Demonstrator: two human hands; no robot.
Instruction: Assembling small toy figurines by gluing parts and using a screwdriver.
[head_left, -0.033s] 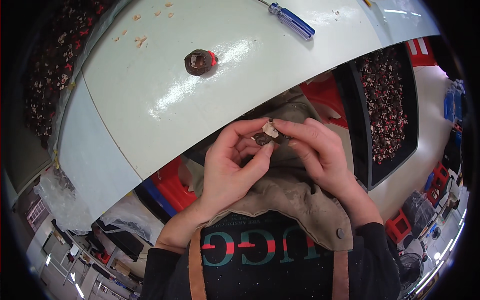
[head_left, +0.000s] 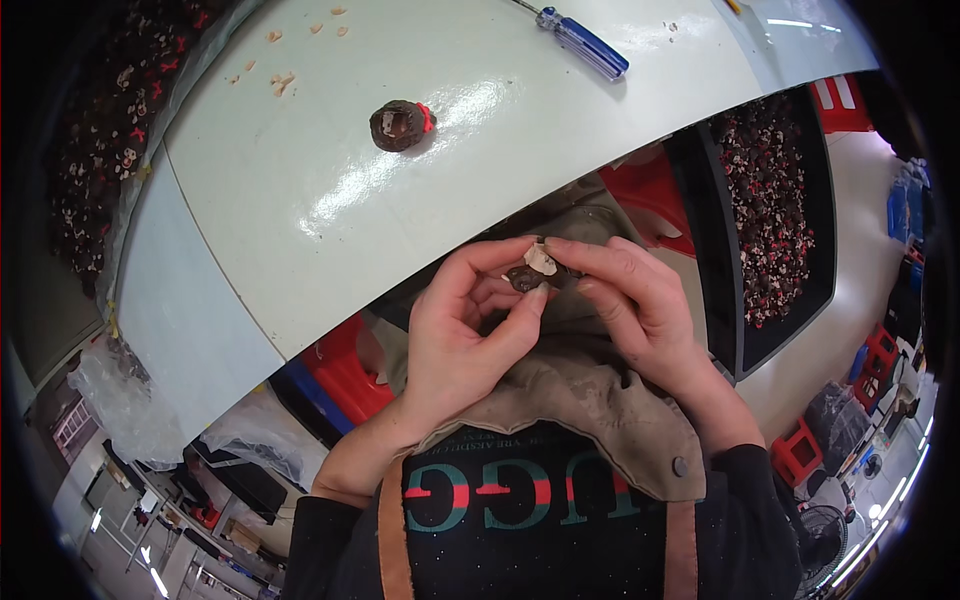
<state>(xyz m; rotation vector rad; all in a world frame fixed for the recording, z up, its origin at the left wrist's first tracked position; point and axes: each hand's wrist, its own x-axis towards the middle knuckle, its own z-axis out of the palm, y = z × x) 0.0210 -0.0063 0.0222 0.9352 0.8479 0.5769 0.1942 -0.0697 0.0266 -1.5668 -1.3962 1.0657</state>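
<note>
In front of my apron I hold a small dark brown moulded figure part (head_left: 525,279) with a beige piece (head_left: 541,261) on its upper side. My left hand (head_left: 465,315) grips it between thumb and fingers. The fingers of my right hand (head_left: 635,305) pinch the piece from the other side, its index fingertip at the beige part. Fingertips hide much of the held part. On the table beyond lies a hollow, round dark brown piece (head_left: 397,127) with a red trim on its right side.
A blue-handled screwdriver (head_left: 585,44) rests on the white table (head_left: 300,170), with beige scraps (head_left: 283,84) at the far left. Black tray (head_left: 775,345) at right holds many small dark, red and beige parts; a similar heap (head_left: 110,130) stands left. Red stools (head_left: 655,195) show below the table.
</note>
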